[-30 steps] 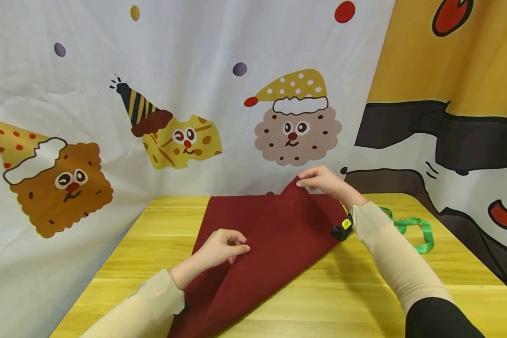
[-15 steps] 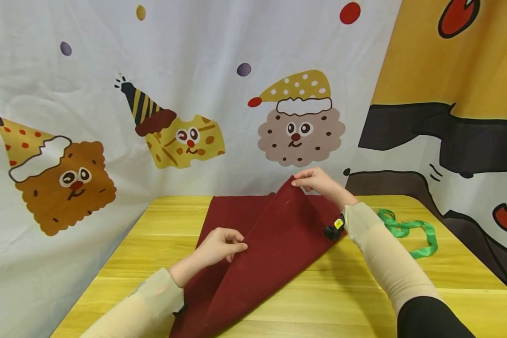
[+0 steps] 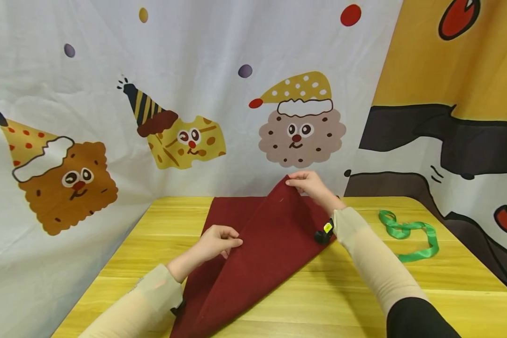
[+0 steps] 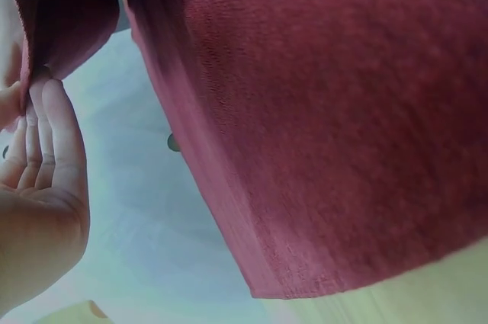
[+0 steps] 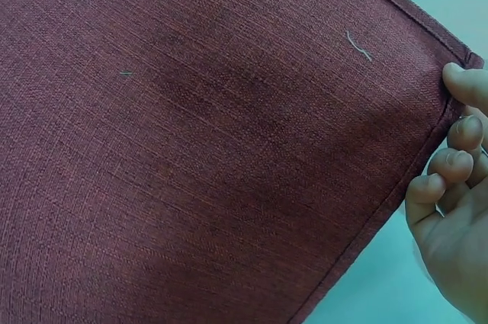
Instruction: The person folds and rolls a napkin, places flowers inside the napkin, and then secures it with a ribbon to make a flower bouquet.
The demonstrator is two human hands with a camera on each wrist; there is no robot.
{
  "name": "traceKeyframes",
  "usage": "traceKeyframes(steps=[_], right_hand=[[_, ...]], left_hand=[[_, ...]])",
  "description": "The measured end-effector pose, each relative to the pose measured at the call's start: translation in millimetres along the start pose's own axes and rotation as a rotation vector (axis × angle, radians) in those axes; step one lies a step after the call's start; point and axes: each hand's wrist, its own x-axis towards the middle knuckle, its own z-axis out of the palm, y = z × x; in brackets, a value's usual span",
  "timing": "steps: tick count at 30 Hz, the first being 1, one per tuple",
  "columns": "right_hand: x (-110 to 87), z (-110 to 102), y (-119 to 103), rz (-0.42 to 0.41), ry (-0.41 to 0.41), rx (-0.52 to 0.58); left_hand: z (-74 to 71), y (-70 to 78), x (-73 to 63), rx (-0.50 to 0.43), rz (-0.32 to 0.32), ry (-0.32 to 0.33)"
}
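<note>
- The left hand (image 3: 213,246) sits at nine o'clock from the middle of the cloth, its thumb and fingers pinching the edge of a lifted flap.
- The dark red cloth (image 3: 264,249) lies centrally on the bench, partly flat, with the flap raised diagonally across it. The step in hand looks like turning this flap; whether it is being folded over or opened out, I cannot tell. The next move likely calls for both hands to guide it together, keeping its edge taut.
- The right hand (image 3: 312,185), between one and two o'clock, grips the flap's hemmed corner up in the air; a pale thread (image 5: 358,46) clings to the weave nearby.
- The bench (image 3: 152,244) has a yellow, wood-grained top, showing on both sides of the cloth.
- Behind, a white curtain (image 3: 194,37) carries a printed biscuit (image 3: 50,197) past nine o'clock, cheese (image 3: 203,141) near eleven and a round cookie (image 3: 274,143) past twelve.
- A yellow-and-dark panel (image 3: 460,75) hangs towards two o'clock.
- A green ribbon (image 3: 420,255) lies loosely looped at three o'clock.
</note>
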Motion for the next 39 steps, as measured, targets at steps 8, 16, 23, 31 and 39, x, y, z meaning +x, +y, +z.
traceKeyframes(steps=[8, 16, 23, 31, 39], right_hand=[[5.6, 13, 4, 0.045, 0.023, -0.003], [10.3, 20, 15, 0.064, 0.025, 0.033], [14.2, 24, 18, 0.059, 0.017, 0.04], [18.7, 30, 15, 0.073, 0.022, 0.04], [25.0, 37, 14, 0.065, 0.026, 0.094]], left_hand=[[-2.0, -1.7, -2.2, 0.003, -0.01, 0.01], [-3.1, -2.8, -3.3, -0.001, 0.002, 0.0], [-5.4, -6.2, -2.5, 0.005, 0.002, 0.007], [-8.2, -7.9, -0.8, 0.02, -0.014, 0.016], [-11.5, -9.0, 0.3, 0.019, -0.003, 0.019]])
